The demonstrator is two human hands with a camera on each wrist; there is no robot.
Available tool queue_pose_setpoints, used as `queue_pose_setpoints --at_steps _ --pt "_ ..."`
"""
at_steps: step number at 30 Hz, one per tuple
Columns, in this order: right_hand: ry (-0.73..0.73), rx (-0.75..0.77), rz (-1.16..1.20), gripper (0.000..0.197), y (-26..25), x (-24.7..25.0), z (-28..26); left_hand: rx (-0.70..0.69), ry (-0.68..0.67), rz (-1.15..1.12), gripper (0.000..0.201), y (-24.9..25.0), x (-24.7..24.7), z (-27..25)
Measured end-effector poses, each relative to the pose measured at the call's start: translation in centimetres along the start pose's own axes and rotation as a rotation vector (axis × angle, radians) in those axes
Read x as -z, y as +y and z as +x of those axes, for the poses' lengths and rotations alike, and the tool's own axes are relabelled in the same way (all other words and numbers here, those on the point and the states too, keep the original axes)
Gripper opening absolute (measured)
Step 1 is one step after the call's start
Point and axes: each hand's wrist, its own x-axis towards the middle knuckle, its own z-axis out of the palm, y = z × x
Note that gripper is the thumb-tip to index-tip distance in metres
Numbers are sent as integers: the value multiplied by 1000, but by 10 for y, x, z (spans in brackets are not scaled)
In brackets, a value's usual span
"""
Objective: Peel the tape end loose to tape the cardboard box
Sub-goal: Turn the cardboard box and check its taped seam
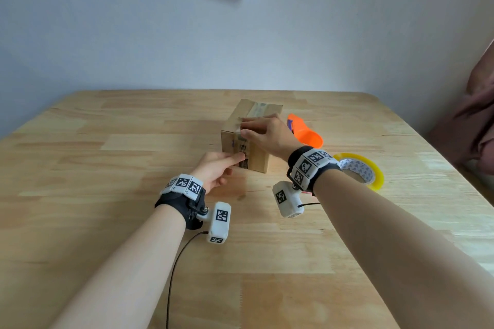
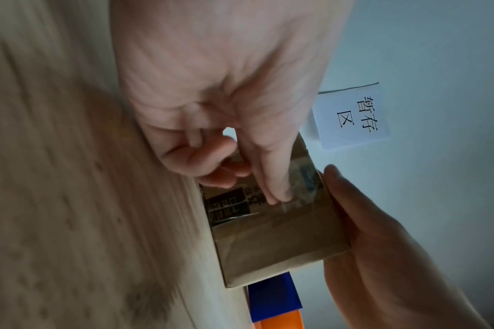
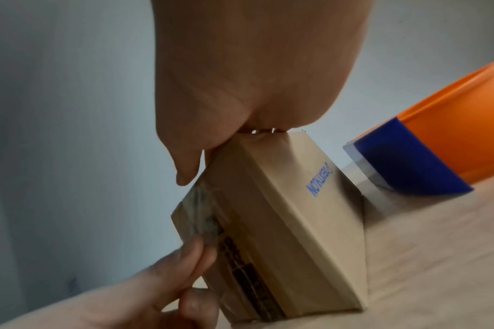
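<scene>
Head view, near to far: left hand (image 1: 213, 168) presses its extended fingertips on tape on the near face of the cardboard box (image 1: 256, 157). Right hand (image 1: 263, 132) lies curled over the top, steadying. Box probably light, stiff. Tape thin; pinch its end. Tape roll (image 1: 359, 169) lies right.

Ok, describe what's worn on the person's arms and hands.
Both forearms are bare, no sleeves. Each wrist carries a black strap topped by white blocks printed with black square markers. A white camera pod with the same markers hangs below each wrist, trailing a thin black cable. The hands are ungloved.
</scene>
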Motion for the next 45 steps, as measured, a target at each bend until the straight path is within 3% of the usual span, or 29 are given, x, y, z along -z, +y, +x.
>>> queue_pose_setpoints --at_steps 3,7,12,25,31,38,45 --pt "25 -48 -85 63 -2 -5 -2 -1 3 34 27 -1 1 3" --pt "72 -50 -114 49 -8 -8 -1 11 6 65 24 -1 0 6" --pt "101 -48 -162 47 -8 -11 -2 42 8 88 30 1 -1 12" --pt "94 21 -394 55 -2 -20 -4 61 -12 56 30 3 1 14" --pt "99 -10 -479 56 -6 -21 -4 47 -23 178 28 -4 5 13" --pt "3 -5 -612 78 -9 -17 -2 56 -16 94 27 -2 7 13" --pt "122 -38 -516 46 -17 -22 0 77 -36 34 31 -1 8 12"
